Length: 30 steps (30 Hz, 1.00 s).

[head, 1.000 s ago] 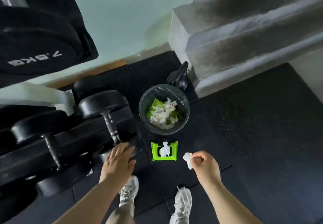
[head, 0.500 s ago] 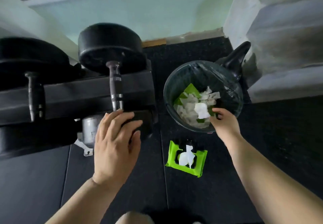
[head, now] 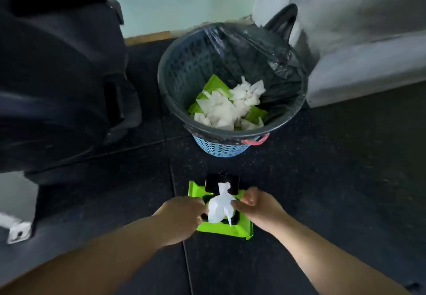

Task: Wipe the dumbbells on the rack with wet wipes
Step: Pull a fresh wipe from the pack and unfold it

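Floor mat (head: 322, 202): wipe (head: 220, 207) atop pack (head: 221, 229), between left hand (head: 182, 216), right hand (head: 258, 209).

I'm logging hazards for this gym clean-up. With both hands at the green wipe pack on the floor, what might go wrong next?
1. The wipe stands bunched out of the pack; if the right hand pulls fast, extra sheets may trail out.
2. The left hand covers only the pack's left edge, so the pack may lift with the wipe.
3. The dark rack looms close on the left; rising carelessly risks a bump.
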Tool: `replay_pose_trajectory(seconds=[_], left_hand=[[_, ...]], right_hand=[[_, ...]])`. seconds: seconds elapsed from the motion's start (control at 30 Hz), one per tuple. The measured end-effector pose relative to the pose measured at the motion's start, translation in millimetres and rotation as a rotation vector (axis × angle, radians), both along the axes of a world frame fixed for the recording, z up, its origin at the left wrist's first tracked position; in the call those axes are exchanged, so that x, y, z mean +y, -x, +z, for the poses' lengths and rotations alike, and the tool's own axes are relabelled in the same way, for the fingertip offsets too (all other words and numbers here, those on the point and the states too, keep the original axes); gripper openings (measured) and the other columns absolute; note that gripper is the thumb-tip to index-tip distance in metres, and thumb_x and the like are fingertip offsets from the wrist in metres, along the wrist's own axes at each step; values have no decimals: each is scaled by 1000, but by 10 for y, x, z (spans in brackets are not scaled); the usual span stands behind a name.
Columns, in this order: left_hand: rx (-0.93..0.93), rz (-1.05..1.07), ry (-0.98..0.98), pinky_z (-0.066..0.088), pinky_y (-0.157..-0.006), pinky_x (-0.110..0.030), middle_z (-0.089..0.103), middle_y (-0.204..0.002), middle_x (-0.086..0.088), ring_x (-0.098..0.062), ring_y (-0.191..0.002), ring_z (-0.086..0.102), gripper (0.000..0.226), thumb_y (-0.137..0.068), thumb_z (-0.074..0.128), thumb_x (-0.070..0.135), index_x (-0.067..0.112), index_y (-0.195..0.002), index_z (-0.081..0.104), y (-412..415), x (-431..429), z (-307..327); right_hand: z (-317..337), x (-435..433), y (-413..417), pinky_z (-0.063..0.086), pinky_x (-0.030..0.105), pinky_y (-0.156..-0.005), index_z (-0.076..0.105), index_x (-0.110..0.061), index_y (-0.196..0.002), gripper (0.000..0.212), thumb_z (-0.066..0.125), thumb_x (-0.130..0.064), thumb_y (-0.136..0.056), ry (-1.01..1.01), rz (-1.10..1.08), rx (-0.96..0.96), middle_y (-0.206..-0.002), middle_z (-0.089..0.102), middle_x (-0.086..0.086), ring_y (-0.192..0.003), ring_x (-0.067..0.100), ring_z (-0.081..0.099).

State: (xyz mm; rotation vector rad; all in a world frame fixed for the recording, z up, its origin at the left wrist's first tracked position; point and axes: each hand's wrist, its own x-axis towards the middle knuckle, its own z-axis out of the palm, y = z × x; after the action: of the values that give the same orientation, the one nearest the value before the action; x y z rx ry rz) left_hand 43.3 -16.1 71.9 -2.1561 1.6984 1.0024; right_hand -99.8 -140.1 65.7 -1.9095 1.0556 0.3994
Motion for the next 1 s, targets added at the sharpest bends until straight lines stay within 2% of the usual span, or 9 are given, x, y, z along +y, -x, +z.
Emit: replay_pose_trajectory(seconds=[0.17,0.23,0.33,0.43,0.57,0.73,0.8,0.9,1.0], left_hand=[[-105,-187,54,10,-112,-30,-3,-155,4,-14,-139,11,54,-96,32,10,24,-145,13,-38,293,-560],[-68,-174,37,7,-112,-29,-6,-155,3,-11,-140,8,55,-96,27,11,24,-145,8,-95,389,-579],[-13,-57,12,8,-112,-29,-2,-155,5,-11,-140,8,48,-99,21,21,25,-145,8,-139,365,-612],[113,137,-14,14,-113,-30,9,-154,8,-12,-139,15,43,-100,28,23,27,-142,23,-81,328,-671],[549,801,23,38,-90,-24,55,-119,2,-13,-111,50,26,-98,36,22,24,-112,58,-31,286,-634],[1220,1227,-10,49,-81,-29,64,-98,-3,-15,-88,62,22,-98,36,13,16,-96,58,40,165,-385],[1231,1128,25,49,-73,-23,68,-91,-2,-12,-84,63,22,-96,40,18,14,-95,62,30,120,-283],[973,1033,89,44,-55,-15,63,-69,0,-8,-62,58,19,-88,52,5,16,-75,62,81,98,-200],[786,1065,213,43,-65,-22,65,-74,-5,-15,-70,55,6,-77,66,14,8,-77,65,100,142,-245]], right_hand=[[-475,273,-73,37,26,-74,38,-13,-125,65,60,-51,-78,-13,-39,76,-116,44,-1,-103,18,50],[-445,283,-142,36,27,-75,35,-14,-130,63,58,-47,-81,62,-59,84,-126,43,1,-111,22,51],[-518,200,-260,34,24,-61,52,-22,-97,14,50,-31,-87,89,-93,54,-96,53,-1,-89,21,54],[-628,159,-274,21,25,-45,32,-17,-57,32,43,-11,-86,31,-119,24,-57,33,0,-51,14,32],[-447,206,-146,44,19,-54,58,-10,-69,27,44,3,-88,-480,-517,-315,-65,55,4,-59,13,51],[-314,375,-47,51,26,-68,69,-12,-87,27,44,-1,-85,-893,-482,-512,-83,70,5,-76,15,63],[-321,439,-72,48,24,-65,68,-11,-84,22,47,-4,-79,-879,-442,-457,-80,65,7,-70,14,59],[-328,518,-150,49,27,-73,65,-3,-93,19,52,-9,-80,-760,-435,-387,-83,64,7,-75,16,59],[-302,614,-244,43,33,-83,61,-12,-82,15,48,-10,-89,-610,-497,-364,-83,60,6,-83,21,54]])
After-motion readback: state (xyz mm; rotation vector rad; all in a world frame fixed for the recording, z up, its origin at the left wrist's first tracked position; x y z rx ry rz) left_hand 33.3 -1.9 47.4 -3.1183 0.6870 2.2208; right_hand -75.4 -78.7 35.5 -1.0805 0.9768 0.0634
